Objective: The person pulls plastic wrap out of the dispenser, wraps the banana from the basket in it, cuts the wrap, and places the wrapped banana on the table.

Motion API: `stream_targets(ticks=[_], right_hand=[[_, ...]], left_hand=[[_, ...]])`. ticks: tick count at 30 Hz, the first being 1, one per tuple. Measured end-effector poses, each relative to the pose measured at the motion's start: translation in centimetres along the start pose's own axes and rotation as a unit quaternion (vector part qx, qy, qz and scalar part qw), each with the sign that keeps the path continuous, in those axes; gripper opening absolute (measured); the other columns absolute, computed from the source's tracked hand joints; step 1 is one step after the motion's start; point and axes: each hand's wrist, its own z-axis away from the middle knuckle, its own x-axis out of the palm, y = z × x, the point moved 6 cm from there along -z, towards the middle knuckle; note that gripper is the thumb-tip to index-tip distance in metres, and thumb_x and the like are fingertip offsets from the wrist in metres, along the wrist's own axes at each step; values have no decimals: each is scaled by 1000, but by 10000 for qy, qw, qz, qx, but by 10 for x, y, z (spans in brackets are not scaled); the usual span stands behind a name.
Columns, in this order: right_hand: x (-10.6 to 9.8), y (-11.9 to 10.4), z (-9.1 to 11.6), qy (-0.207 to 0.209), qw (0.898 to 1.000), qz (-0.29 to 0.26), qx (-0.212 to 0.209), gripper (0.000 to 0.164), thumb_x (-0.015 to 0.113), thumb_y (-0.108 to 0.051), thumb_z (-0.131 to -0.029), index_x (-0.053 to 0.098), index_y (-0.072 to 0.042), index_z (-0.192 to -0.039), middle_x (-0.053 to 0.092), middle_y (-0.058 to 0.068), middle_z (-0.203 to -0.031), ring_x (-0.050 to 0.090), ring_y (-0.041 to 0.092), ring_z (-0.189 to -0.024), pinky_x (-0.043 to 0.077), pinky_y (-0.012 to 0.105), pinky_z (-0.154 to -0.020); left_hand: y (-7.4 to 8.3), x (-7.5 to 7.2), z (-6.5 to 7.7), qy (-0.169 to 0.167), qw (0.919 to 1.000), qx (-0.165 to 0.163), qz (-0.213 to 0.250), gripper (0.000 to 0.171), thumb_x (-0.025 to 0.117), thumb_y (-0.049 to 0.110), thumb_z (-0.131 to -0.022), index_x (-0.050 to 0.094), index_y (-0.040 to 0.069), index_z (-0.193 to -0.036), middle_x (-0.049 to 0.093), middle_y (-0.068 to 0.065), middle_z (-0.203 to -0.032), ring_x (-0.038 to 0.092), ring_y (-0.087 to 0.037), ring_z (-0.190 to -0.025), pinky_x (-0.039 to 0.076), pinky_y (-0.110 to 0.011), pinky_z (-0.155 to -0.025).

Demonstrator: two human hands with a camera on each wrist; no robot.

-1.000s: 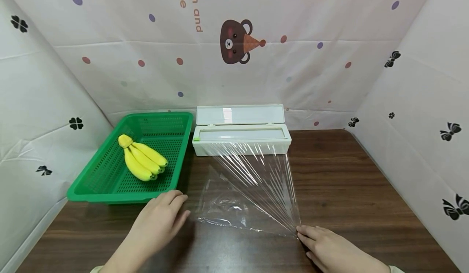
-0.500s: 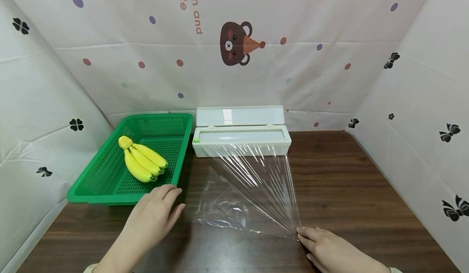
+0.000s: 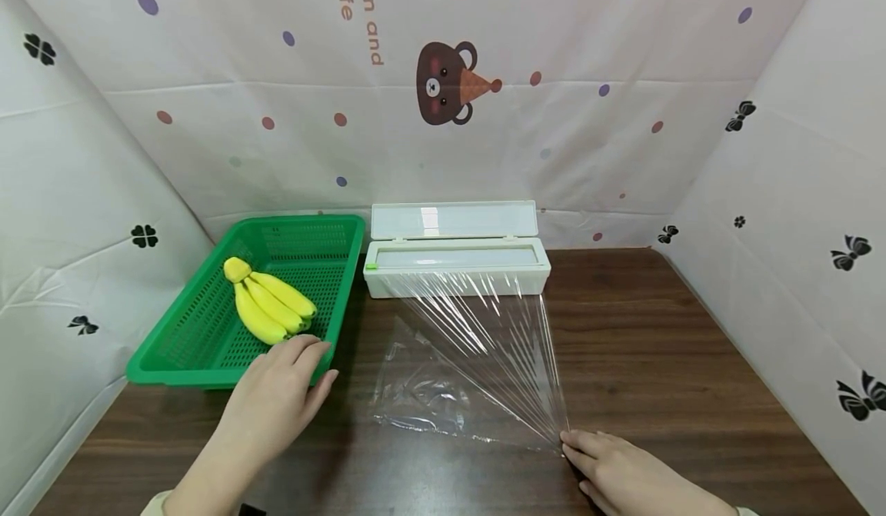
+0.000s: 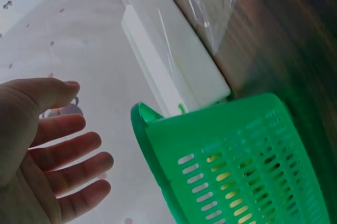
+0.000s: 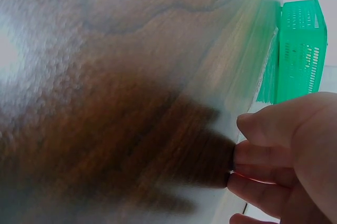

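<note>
My left hand [image 3: 273, 393] hovers with loosely bent fingers over the near right corner of a green plastic basket [image 3: 183, 376]. In the left wrist view the fingers [image 4: 79, 174] are spread beside the basket's rim, holding nothing. A bunch of yellow bananas [image 3: 270, 301] lies in the basket, just beyond that hand. Clear plastic wrap [image 3: 450, 404] runs out of a white dispenser box [image 3: 377, 281], gathered in creases toward its near right corner. There my right hand [image 3: 616, 466] pinches the film between thumb and fingers, low over the table.
The dispenser's lid [image 3: 484, 218] stands raised at the back, near the patterned cloth wall [image 3: 277, 162]. White cloth walls also close off both sides. A small green slider [image 3: 371, 265] sits at the box's left end. The tabletop [image 3: 657, 362] is dark wood.
My left hand has moved left and slightly up, from beside the wrap to over the basket's near right corner. The right hand keeps holding the film in the same place.
</note>
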Motion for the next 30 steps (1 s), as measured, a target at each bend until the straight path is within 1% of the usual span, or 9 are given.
stream_targets(ticks=[3,4,6,8,11,14,20,23,30], right_hand=[[0,0,0,65,10000,39,-47,35,75,-25,-79,70,-1,-105,65,9,-112,64,22,-100,55,36,-76],[0,0,0,85,9999,55,-67,35,75,-25,-79,70,-1,-104,65,9,-112,64,22,-99,55,36,-76],[0,0,0,140,9998,107,-106,35,75,-26,-79,71,-1,-104,65,9,-112,64,21,-99,55,36,-75],[0,0,0,169,9997,137,-127,35,75,-26,-79,71,-2,-103,65,9,-112,64,20,-99,55,35,-75],[0,0,0,184,9996,150,-138,35,75,-27,-79,71,-2,-103,65,9,-112,64,20,-99,55,35,-75],[-1,0,0,203,9996,148,-138,34,73,-27,-81,71,-2,-103,65,8,-112,64,20,-99,55,35,-75],[0,0,1,87,9999,55,-20,32,68,-28,-86,70,-2,-105,65,7,-114,64,20,-101,55,36,-76],[1,1,1,-47,10000,-33,69,32,68,-28,-87,70,-3,-107,64,7,-115,63,20,-102,55,36,-76],[1,1,1,-99,9999,-83,61,33,70,-26,-84,70,-2,-107,64,8,-115,63,21,-102,55,36,-76]], left_hand=[[-3,-1,-1,35,10000,-35,-37,46,51,41,-95,67,-2,-99,66,-14,-94,65,-28,-81,54,-41,-61],[-5,-2,-2,39,10000,-54,-41,53,41,45,-98,67,-2,-99,66,-14,-94,65,-29,-81,54,-42,-61],[-7,-2,-3,18,9999,-110,-60,56,38,46,-98,67,-2,-100,66,-15,-95,65,-30,-82,54,-43,-62],[-10,-2,-3,-18,9998,-147,-95,46,51,40,-95,66,-2,-102,66,-15,-96,65,-31,-83,54,-44,-62],[-12,-3,-3,-23,9998,-147,-131,33,68,23,-81,66,-3,-103,66,-17,-97,65,-32,-84,54,-44,-62],[-15,-3,-4,23,9998,-124,-173,35,71,19,-76,66,-3,-102,66,-17,-97,65,-33,-83,53,-45,-61],[-20,-6,-7,76,9996,-166,-217,37,75,17,-72,65,-3,-101,65,-17,-96,64,-33,-81,53,-44,-59],[-23,-7,-8,97,9994,-205,-243,37,76,17,-71,65,-3,-101,65,-16,-95,64,-33,-81,52,-44,-58],[-30,-9,-11,118,9990,-296,-300,36,77,16,-71,66,-3,-99,65,-17,-93,64,-34,-80,52,-44,-58]])
